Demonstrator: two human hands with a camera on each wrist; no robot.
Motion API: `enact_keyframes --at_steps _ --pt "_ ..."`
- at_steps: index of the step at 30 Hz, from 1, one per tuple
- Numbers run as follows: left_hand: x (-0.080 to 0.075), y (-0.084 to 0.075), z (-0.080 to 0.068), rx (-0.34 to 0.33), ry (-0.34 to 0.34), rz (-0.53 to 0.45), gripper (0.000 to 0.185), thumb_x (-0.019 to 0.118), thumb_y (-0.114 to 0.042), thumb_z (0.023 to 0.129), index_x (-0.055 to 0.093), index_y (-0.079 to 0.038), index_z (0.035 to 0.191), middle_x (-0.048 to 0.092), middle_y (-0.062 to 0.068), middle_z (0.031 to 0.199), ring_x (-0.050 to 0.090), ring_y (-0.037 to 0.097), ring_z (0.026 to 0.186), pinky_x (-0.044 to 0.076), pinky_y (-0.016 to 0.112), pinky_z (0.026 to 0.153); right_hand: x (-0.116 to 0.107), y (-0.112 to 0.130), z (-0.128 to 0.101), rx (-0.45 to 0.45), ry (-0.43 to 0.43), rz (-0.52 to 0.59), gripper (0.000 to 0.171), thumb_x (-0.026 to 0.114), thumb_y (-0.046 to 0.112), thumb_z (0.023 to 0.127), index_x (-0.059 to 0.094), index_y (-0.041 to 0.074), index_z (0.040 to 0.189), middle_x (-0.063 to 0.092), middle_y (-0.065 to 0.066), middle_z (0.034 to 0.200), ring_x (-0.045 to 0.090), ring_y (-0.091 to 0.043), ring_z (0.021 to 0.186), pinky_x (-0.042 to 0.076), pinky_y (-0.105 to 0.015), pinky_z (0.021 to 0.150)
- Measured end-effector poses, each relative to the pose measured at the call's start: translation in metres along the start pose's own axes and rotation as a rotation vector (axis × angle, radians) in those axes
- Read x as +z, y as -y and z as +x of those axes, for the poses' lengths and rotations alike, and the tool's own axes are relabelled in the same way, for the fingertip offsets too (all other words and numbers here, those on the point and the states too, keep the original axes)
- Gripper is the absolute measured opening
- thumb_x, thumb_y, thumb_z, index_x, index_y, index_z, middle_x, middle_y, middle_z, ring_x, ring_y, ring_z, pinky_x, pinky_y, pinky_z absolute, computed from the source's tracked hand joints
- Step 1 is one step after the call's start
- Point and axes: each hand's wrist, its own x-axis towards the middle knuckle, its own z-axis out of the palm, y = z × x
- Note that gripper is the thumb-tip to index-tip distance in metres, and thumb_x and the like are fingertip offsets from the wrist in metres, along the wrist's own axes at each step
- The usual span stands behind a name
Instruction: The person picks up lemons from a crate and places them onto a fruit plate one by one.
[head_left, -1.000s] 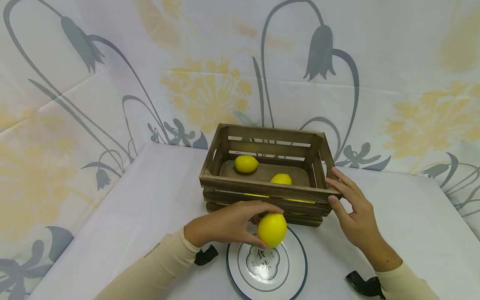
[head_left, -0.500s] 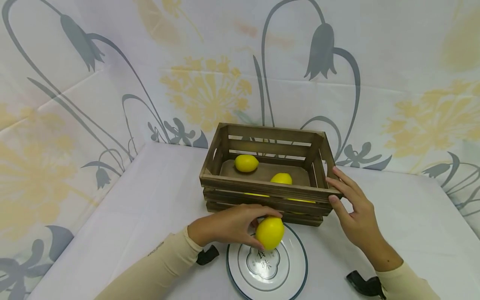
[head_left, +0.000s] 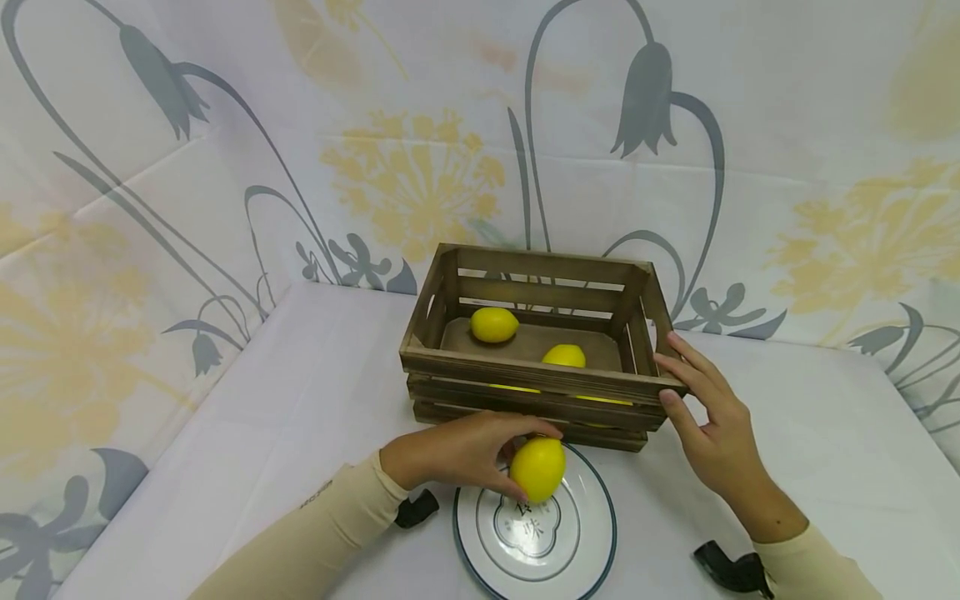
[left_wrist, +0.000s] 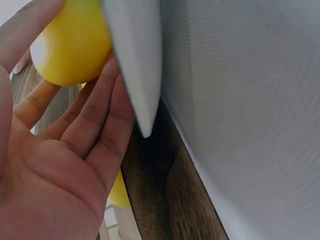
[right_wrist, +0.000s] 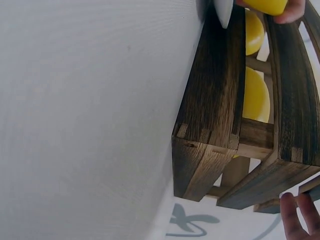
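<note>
Lemon (head_left: 537, 468) sits in my left hand (head_left: 457, 450), fingers curled round it, low over the plate (head_left: 585, 550) just before the crate (head_left: 536, 379); whether it touches the plate I cannot tell. Long axis near upright. Right hand (head_left: 708, 425) rests open-fingered on the crate's right corner.

Cream long sleeves (head_left: 322, 525), black wrist straps (head_left: 417, 507); bare hands

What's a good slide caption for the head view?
Left hand holds a lemon over the white plate; right hand rests on the wooden crate holding more lemons.
</note>
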Motion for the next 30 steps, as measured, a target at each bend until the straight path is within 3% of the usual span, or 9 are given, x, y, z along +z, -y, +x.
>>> enact_keyframes --at_steps 16,30 --pt "0.0038 0.008 0.0004 -0.044 0.012 -0.03 0.079 0.088 -0.029 0.076 0.048 -0.024 0.144 0.06 -0.006 0.132 0.057 0.004 0.097 0.051 0.017 0.089 0.0028 0.0011 0.001 -0.001 -0.001 0.009 0.036 0.063 0.011 0.098 0.063 0.003 0.132 0.05 -0.014 0.15 0.042 -0.011 0.143 0.034 -0.011 0.111" --pt "0.0088 0.0041 0.0029 -0.08 0.025 -0.027 0.078 0.084 -0.031 0.082 0.042 -0.024 0.147 0.06 -0.004 0.129 0.056 0.004 0.093 0.05 0.017 0.087 0.0013 -0.0003 -0.0017 -0.01 -0.009 0.014 0.035 0.063 0.015 0.099 0.063 0.0 0.131 0.051 -0.016 0.149 0.043 -0.012 0.143 0.034 -0.011 0.112"
